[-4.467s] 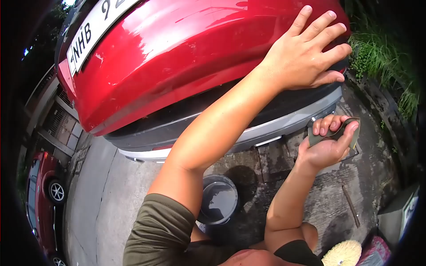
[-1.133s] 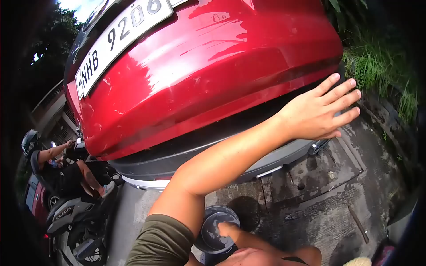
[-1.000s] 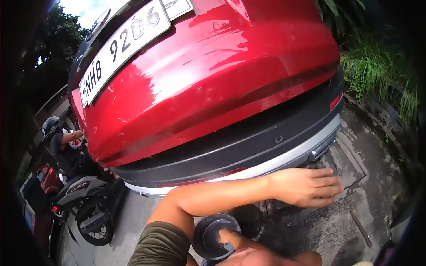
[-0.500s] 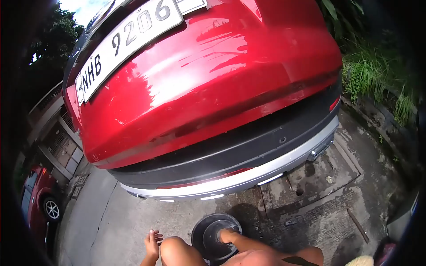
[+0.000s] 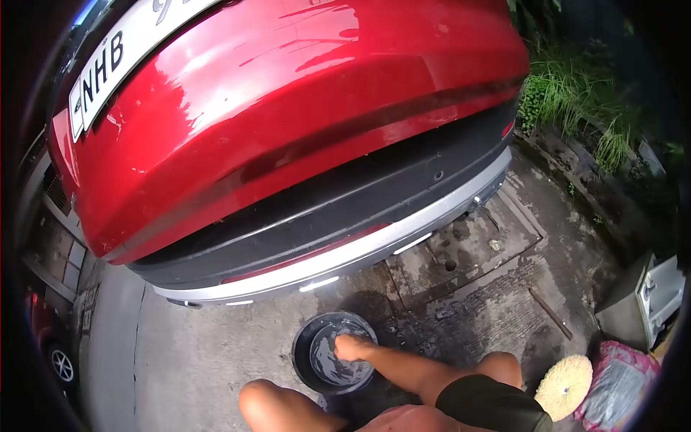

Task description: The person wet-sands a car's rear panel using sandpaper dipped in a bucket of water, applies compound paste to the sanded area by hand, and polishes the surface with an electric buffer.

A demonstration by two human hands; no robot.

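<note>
My right hand is inside the round black bucket, over cloudy, foamy water. Its fingers are curled closed, and whatever they hold is hidden from view. My left hand is out of the picture. Ahead of me is the rear of a red car, with its black lower bumper and silver trim above the bucket. The white number plate shows at the upper left.
A round cream pad lies at the lower right beside a pink and grey bundle. Behind them stands a grey metal box. A stick lies on the concrete. Grass grows at right; another red car is at far left.
My left hand has come off the car and left the view. My right hand, earlier raised with a grey-green sheet, is down in the bucket. The rider on the motorcycle has gone from view.
</note>
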